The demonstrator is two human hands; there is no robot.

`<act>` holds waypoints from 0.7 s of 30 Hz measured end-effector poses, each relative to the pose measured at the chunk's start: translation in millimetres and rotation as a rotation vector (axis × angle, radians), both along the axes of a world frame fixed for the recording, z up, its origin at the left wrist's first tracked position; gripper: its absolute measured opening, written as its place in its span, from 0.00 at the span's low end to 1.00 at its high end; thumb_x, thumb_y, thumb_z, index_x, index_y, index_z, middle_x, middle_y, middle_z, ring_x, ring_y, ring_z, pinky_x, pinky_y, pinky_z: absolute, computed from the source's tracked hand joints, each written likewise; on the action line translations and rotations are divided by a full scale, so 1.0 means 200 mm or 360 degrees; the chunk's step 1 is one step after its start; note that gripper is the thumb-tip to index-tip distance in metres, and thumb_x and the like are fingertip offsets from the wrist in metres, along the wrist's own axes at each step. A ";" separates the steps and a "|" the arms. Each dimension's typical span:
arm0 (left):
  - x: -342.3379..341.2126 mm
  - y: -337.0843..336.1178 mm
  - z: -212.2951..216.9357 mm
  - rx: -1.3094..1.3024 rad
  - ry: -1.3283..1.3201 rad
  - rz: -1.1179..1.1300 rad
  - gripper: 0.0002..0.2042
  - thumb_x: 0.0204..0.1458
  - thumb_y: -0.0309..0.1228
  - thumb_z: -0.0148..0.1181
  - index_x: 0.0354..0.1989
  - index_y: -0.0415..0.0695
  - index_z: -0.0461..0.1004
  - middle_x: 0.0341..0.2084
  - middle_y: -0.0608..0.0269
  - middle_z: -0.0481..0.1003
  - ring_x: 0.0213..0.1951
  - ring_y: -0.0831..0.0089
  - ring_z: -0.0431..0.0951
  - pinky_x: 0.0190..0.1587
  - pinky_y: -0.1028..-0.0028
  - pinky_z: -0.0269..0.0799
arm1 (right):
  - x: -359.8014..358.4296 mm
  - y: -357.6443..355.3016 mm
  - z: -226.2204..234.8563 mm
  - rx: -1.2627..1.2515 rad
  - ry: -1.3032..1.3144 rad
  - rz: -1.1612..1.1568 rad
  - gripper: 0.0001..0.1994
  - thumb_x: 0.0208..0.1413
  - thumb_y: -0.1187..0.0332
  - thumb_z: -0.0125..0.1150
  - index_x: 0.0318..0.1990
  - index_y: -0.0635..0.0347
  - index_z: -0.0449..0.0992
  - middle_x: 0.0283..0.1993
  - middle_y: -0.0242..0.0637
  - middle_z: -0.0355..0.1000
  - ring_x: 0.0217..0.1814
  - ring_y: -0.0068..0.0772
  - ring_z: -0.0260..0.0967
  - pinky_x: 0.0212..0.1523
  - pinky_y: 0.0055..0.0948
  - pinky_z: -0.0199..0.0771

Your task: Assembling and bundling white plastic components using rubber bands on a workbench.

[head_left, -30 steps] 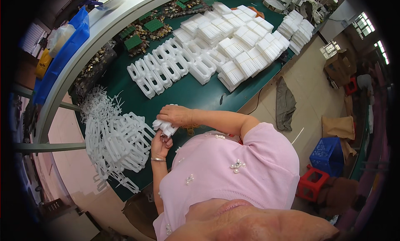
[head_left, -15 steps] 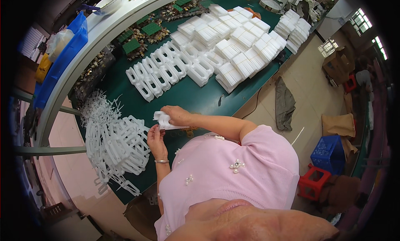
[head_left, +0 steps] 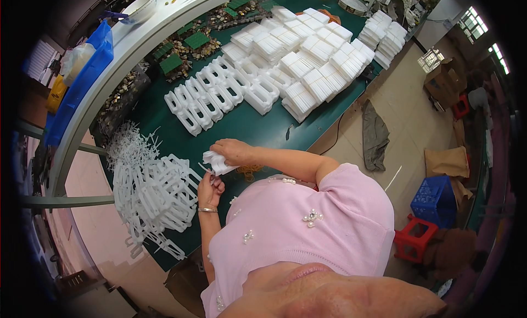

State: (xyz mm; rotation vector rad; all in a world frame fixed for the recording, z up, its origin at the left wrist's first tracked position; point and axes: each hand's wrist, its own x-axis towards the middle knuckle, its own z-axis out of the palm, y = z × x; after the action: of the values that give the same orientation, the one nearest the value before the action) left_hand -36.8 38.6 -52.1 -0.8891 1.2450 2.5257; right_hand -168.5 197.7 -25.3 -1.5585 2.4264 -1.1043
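Over the near side of the green table, my right hand (head_left: pixel 233 152) is closed around a small stack of white plastic pieces (head_left: pixel 219 163). Just below it, the curled fingers of my left hand (head_left: pixel 209 190), with a bracelet at the wrist, pinch a thin white plastic strip (head_left: pixel 205 168), its end poking out above the thumb. Whether that strip is joined to the stack is hard to see. Left of my left hand lies a heap of loose white plastic frames (head_left: pixel 159 194). Some yellowish rubber bands (head_left: pixel 251 172) lie by my right forearm.
Neat rows of white frames (head_left: pixel 206 95) and bundled white stacks (head_left: pixel 307 57) cover the far table (head_left: pixel 258 132). Thin white scraps (head_left: pixel 132 145) lie at left, below a shelf (head_left: pixel 82 104) with a blue tray (head_left: pixel 82 79). A red stool (head_left: pixel 415 238) stands on the floor at right.
My left hand has drawn slightly down from the stack, and its fingers have curled. A thin white strip now sticks out beside its thumb. The stack in my right hand has tilted.
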 end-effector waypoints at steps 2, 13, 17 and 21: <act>0.02 -0.04 -0.08 0.0308 0.0050 -0.0027 0.14 0.58 0.42 0.48 0.30 0.43 0.66 0.16 0.66 0.63 0.17 0.72 0.63 0.18 0.78 0.55 | 0.01 -0.01 0.01 -0.0006 -0.0004 0.0013 0.22 0.35 0.77 0.61 0.44 0.61 0.69 0.38 0.43 0.68 0.43 0.47 0.68 0.46 0.39 0.69; -0.04 -0.01 0.03 0.0090 0.0137 -0.0201 0.13 0.59 0.40 0.49 0.30 0.43 0.65 0.17 0.64 0.63 0.16 0.75 0.63 0.15 0.80 0.52 | -0.02 0.01 0.00 0.0017 -0.0005 0.0039 0.23 0.35 0.77 0.60 0.46 0.64 0.68 0.40 0.46 0.68 0.45 0.49 0.67 0.47 0.40 0.68; -0.06 0.02 -0.02 0.0629 0.0269 0.0071 0.12 0.58 0.34 0.48 0.23 0.44 0.64 0.14 0.70 0.57 0.14 0.78 0.56 0.16 0.79 0.50 | -0.05 0.00 -0.04 -0.0094 0.0112 -0.0108 0.22 0.33 0.79 0.58 0.44 0.65 0.67 0.40 0.49 0.68 0.44 0.54 0.66 0.46 0.44 0.67; -0.01 0.00 0.12 0.0850 0.0822 0.0653 0.09 0.58 0.32 0.45 0.28 0.43 0.65 0.20 0.65 0.66 0.21 0.76 0.64 0.23 0.80 0.60 | -0.36 0.14 -0.12 -0.0326 -0.0586 -0.0966 0.19 0.43 0.77 0.46 0.46 0.71 0.67 0.40 0.58 0.71 0.44 0.58 0.68 0.48 0.41 0.66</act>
State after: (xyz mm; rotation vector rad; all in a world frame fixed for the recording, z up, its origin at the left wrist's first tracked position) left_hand -39.5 38.6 -28.9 -0.4023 0.4261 3.3132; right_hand -240.8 226.6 -49.5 -0.5487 2.6277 -1.5942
